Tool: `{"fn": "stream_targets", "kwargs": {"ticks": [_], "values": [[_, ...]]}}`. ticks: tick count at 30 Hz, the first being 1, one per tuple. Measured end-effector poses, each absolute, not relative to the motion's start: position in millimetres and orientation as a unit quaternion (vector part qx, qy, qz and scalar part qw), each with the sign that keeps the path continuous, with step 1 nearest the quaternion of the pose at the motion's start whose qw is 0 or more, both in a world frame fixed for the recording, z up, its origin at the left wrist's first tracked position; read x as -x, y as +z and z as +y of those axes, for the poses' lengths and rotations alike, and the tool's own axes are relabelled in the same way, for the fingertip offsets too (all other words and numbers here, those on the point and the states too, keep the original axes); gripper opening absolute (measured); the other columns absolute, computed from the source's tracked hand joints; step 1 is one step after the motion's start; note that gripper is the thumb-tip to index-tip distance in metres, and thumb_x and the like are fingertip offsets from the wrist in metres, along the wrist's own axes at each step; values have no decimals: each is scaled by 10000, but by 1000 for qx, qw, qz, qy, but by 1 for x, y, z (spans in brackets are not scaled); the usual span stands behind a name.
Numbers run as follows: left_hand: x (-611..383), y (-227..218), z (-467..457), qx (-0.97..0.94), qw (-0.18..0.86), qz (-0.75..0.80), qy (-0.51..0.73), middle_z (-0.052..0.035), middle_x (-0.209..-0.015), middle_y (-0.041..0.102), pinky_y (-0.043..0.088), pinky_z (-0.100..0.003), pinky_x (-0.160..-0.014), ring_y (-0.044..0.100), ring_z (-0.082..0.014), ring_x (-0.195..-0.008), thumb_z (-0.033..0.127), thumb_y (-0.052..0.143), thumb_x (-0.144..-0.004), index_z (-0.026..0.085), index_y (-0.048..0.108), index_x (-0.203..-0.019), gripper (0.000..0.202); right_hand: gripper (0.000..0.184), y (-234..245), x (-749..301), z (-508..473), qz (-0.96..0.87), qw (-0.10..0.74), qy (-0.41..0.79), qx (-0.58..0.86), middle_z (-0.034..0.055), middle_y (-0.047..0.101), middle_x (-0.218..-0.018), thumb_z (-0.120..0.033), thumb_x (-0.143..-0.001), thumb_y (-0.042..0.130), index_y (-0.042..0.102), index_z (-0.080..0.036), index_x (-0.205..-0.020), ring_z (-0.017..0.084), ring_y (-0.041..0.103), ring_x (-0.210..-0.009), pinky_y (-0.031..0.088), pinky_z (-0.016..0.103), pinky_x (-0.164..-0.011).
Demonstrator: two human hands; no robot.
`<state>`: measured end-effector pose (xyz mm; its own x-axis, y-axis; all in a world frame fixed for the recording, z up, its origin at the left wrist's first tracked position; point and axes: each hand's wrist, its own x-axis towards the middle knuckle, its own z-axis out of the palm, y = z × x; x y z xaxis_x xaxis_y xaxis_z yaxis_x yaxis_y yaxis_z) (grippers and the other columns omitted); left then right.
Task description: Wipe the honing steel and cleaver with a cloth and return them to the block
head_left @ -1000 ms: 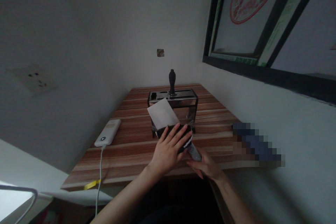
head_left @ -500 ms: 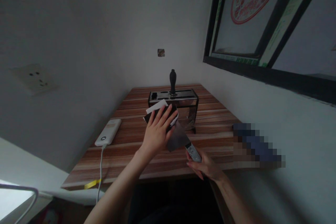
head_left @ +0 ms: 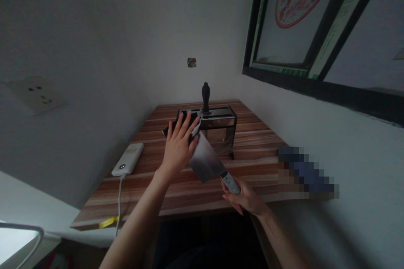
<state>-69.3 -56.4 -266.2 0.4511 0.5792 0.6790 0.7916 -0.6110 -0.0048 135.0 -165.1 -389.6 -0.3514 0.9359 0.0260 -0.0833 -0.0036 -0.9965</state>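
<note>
My right hand (head_left: pixel 246 198) grips the metal handle of a cleaver (head_left: pixel 206 160), whose broad blade slants up and to the left over the wooden table (head_left: pixel 261 143). My left hand (head_left: pixel 179 145) presses a dark cloth (head_left: pixel 172 125) with a white edge against the far tip of the blade, fingers stretched over it. Just behind stands a steel knife rack (head_left: pixel 217 124) with one black handle (head_left: pixel 205 94) sticking up from it.
A white power bank (head_left: pixel 128 159) lies on the table's left side, its cable (head_left: pixel 119 201) running off the front edge past a yellow tag. Walls close in at left, back and right. A dark-framed poster (head_left: pixel 303 21) hangs on the right wall. A socket (head_left: pixel 34 94) is on the left wall.
My left hand has slid the cloth up along the blade from near the handle to its far tip, baring the whole blade. My right hand has held still.
</note>
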Motion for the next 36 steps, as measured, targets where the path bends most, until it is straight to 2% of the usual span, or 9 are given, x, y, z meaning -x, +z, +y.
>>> {"fn": "stream_targets", "kwargs": {"ticks": [12, 15, 20, 25, 29, 36], "values": [[55, -294, -91, 853, 161, -390, -307, -38, -1510, 250, 109, -492, -1130, 139, -256, -1408, 253, 434, -910, 243, 303, -1428, 535, 277, -389, -134, -166, -548, 435, 604, 382, -99, 431, -560, -361, -742, 668, 486, -179, -845, 14, 375, -300, 265, 138, -292], [49, -308, -107, 875, 150, -361, -286, -25, -1502, 273, 105, -473, -1134, 166, -252, -1403, 290, 448, -907, 257, 296, -1430, 545, 290, -390, -134, -166, -536, 446, 604, 386, -93, 450, -558, -362, -728, 681, 489, -176, -842, 19, 381, -297, 271, 142, -291], [44, -332, -128, 907, 131, -308, -255, 12, -1503, 271, 21, -411, -1144, 183, -218, -1400, 406, 434, -915, 279, 276, -1432, 555, 318, -393, -133, -165, -544, 451, 590, 390, -89, 489, -532, -340, -729, 682, 509, -164, -930, 35, 387, -296, 300, 152, -291], [42, -343, -140, 915, 125, -287, -256, 34, -1492, 297, -28, -378, -1144, 203, -193, -1393, 414, 410, -928, 280, 254, -1436, 549, 287, -395, -133, -164, -559, 446, 581, 388, -103, 461, -409, -348, -740, 663, 511, -156, -888, 53, 374, -279, 294, 155, -293], [40, -343, -138, 912, 140, -284, -260, 46, -1479, 325, -5, -370, -1145, 231, -180, -1383, 430, 411, -925, 304, 253, -1432, 546, 262, -394, -134, -164, -560, 441, 577, 399, -103, 453, -389, -345, -747, 661, 513, -157, -854, 52, 367, -281, 277, 155, -300], [42, -333, -126, 893, 170, -333, -252, 50, -1492, 282, 111, -413, -1134, 237, -208, -1383, 458, 399, -917, 319, 254, -1431, 551, 276, -391, -134, -165, -548, 443, 584, 404, -99, 460, -508, -331, -732, 689, 498, -174, -855, 32, 373, -305, 292, 154, -299]]}}
